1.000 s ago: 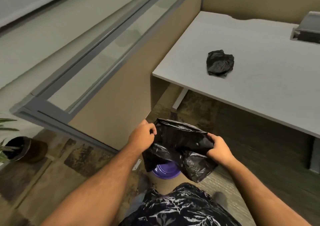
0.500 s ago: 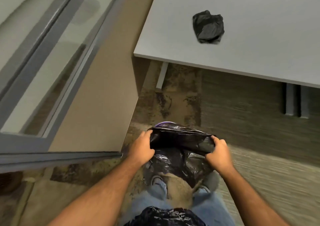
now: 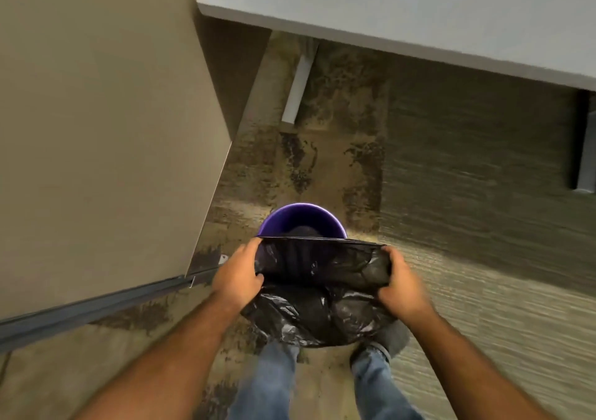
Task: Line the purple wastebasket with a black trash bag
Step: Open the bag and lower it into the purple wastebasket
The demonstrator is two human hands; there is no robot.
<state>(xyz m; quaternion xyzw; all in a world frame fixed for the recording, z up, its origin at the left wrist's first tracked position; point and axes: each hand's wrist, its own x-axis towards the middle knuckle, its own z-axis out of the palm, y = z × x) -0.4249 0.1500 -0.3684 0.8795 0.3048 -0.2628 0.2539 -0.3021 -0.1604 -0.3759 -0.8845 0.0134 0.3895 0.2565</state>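
We see both forearms bare right up to the bottom edge of the view, no sleeves, no watch and no rings that we can make out on the left hand [image 3: 237,277] or the right hand [image 3: 403,286]. Below them we catch blue denim jeans [image 3: 267,384], a faded mid-blue on both legs. At the right foot there's a grey shoe [image 3: 392,339], rounded at the toe, its details blurred. The other shoe we cannot see.
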